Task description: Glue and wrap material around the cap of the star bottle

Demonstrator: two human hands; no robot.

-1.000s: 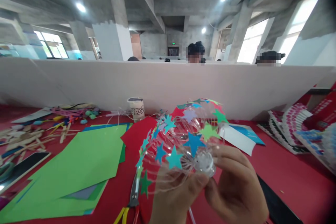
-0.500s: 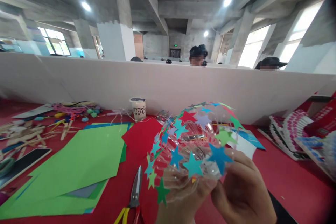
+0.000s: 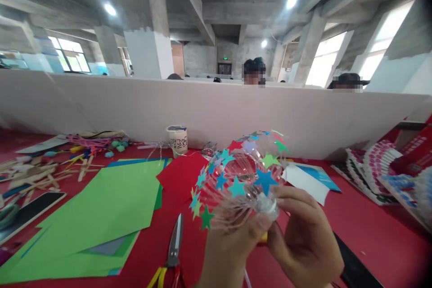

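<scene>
Head camera: translucent plastic-strip dome [image 3: 245, 173], bearing blue, turquoise, green, red and lilac stars [image 3: 236, 187], located right of frame centre; whitish neck [image 3: 267, 207] pinched by left hand [image 3: 236, 240] and right hand [image 3: 305, 236].

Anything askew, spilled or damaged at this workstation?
No spill visible. Paper sheets left of the scissors lie askew, edges misaligned; wooden sticks at far left are jumbled. Likely just craft clutter. Nothing stands out on the star-covered plastic piece between the left hand and right hand.

The head camera faces forward and slightly down, close behind the hands [image 3: 305, 238].
</scene>
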